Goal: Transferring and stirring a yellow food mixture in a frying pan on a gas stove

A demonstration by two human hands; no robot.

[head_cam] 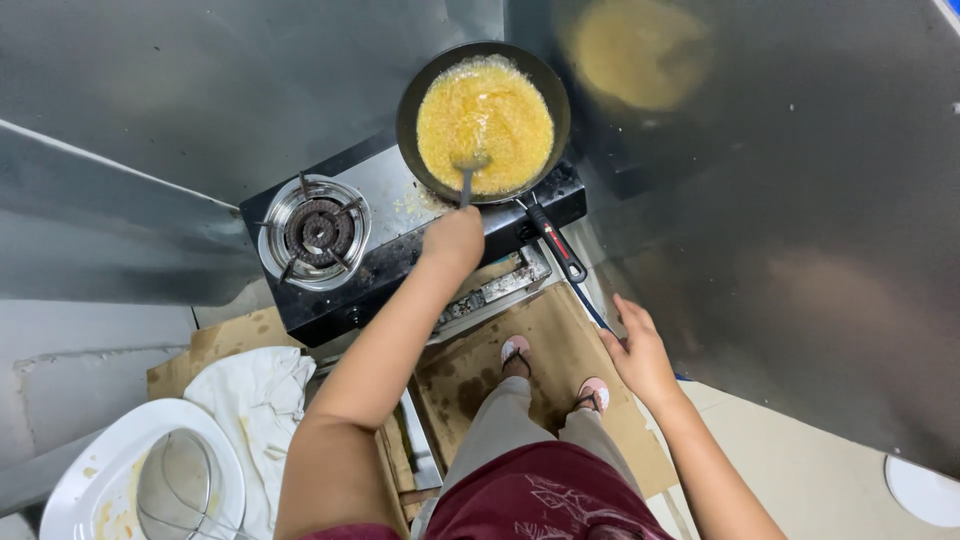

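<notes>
My left hand [453,240] grips the handle of a metal spatula [468,172], whose blade rests in the bubbling yellow mixture [485,125] inside a black frying pan [412,95]. The pan sits on the right burner of a two-burner gas stove [400,235]. Its black and red handle [557,243] points toward me. My right hand [640,350] hangs free with fingers spread, below and right of the pan handle, holding nothing.
The stove's left burner [318,232] stands bare. Metal sheets [780,200] line the walls behind and to the right. Stained cardboard [560,350] lies under my sandalled feet. At the lower left are a white cloth [260,400] and a white plate [90,480] bearing a wire skimmer [175,485].
</notes>
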